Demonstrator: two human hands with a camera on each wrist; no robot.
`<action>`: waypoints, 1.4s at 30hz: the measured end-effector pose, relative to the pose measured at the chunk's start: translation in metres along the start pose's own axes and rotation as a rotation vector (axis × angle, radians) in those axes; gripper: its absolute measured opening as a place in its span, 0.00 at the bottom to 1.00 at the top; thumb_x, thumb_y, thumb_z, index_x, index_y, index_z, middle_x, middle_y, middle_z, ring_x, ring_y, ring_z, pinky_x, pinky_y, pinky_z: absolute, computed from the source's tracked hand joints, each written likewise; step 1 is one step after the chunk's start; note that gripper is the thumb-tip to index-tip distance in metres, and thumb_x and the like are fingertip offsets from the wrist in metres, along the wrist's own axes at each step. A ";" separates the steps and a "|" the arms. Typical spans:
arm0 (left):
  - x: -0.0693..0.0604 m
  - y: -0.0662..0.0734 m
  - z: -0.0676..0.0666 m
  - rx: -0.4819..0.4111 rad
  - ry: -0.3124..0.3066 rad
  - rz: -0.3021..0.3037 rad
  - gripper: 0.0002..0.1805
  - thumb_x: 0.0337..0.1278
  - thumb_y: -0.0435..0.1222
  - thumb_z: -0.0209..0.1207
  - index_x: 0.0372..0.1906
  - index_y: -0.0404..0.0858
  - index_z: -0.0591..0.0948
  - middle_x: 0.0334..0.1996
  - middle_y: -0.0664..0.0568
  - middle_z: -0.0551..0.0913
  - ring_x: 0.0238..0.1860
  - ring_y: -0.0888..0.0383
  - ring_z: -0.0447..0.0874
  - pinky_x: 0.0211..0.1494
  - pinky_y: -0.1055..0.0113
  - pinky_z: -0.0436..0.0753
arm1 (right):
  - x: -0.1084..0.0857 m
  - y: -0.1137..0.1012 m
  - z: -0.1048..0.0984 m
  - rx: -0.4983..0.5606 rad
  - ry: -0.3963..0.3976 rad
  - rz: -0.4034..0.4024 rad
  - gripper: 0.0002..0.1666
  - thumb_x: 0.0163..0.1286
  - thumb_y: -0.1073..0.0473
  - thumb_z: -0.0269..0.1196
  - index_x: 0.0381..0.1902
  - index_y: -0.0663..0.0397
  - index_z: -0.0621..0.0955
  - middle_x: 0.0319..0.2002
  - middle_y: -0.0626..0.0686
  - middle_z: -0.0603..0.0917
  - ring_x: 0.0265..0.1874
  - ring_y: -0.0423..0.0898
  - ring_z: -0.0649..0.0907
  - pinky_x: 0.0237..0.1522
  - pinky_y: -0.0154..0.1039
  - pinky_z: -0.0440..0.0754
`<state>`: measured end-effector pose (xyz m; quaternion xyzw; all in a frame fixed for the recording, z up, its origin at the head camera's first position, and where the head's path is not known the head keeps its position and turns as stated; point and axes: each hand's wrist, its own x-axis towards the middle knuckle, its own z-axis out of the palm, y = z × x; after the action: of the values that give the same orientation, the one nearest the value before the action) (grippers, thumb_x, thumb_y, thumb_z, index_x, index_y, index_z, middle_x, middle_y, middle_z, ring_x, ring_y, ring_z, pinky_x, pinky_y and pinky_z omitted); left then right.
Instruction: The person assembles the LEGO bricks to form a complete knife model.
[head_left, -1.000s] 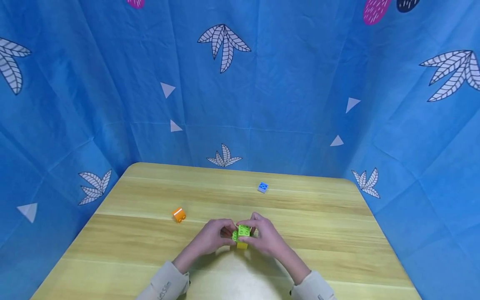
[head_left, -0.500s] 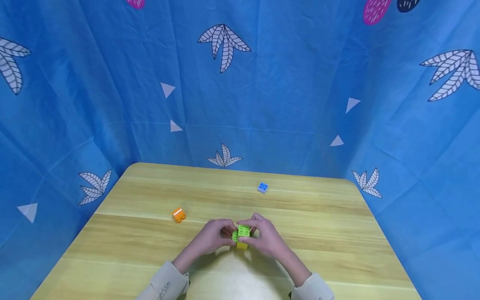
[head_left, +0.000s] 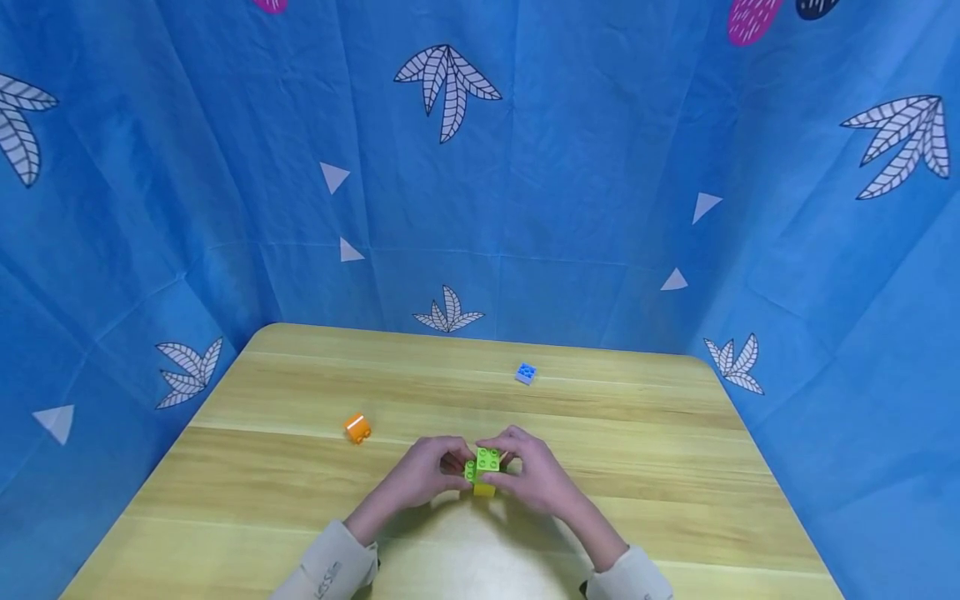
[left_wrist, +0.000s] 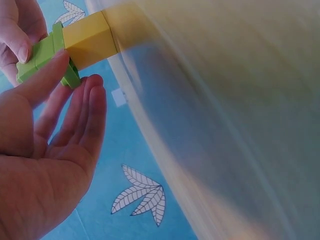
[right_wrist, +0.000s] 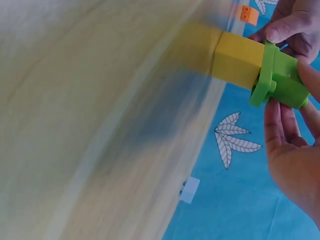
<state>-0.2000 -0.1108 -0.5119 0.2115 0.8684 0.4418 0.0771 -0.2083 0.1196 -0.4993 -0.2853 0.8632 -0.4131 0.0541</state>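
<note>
Stacked plastic toy bricks [head_left: 486,475] are held upright on the pale wooden tabletop [head_left: 637,433], midway between its side edges and well in from the far edge. Both hands are part-closed: the right hand [head_left: 528,475] has the studded light-green brick [right_wrist: 290,82] pinched, the left hand [head_left: 427,473] the thin green plate [right_wrist: 264,75] sandwiched above the yellow block [right_wrist: 239,60]. An orange brick [head_left: 357,428] lies towards the left edge, a small blue brick [head_left: 526,373] near the far edge. No shift of stack or fingers is seen since the earlier views, so steady pressing is judged likely
</note>
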 end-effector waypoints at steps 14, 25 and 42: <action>0.001 0.005 -0.003 0.017 -0.006 -0.030 0.14 0.51 0.32 0.75 0.44 0.42 0.86 0.40 0.54 0.88 0.41 0.61 0.85 0.48 0.72 0.86 | 0.033 0.024 -0.042 0.125 0.102 0.042 0.23 0.73 0.59 0.68 0.64 0.57 0.81 0.56 0.63 0.84 0.53 0.56 0.85 0.60 0.52 0.85; 0.003 0.001 0.000 0.014 -0.012 -0.046 0.14 0.52 0.32 0.75 0.44 0.45 0.86 0.38 0.60 0.87 0.39 0.67 0.83 0.47 0.74 0.84 | 0.098 0.084 -0.054 0.038 0.303 0.285 0.33 0.73 0.59 0.67 0.73 0.61 0.72 0.61 0.67 0.76 0.61 0.62 0.79 0.64 0.56 0.81; 0.001 0.001 -0.001 0.014 0.002 -0.013 0.16 0.50 0.31 0.75 0.45 0.42 0.86 0.41 0.55 0.88 0.41 0.64 0.84 0.48 0.74 0.85 | 0.117 0.110 -0.044 -0.050 0.285 0.357 0.28 0.73 0.61 0.66 0.68 0.64 0.76 0.60 0.68 0.78 0.58 0.64 0.80 0.59 0.58 0.82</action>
<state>-0.2007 -0.1109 -0.5108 0.2059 0.8729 0.4356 0.0774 -0.3690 0.1416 -0.5363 -0.0680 0.9089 -0.4115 -0.0033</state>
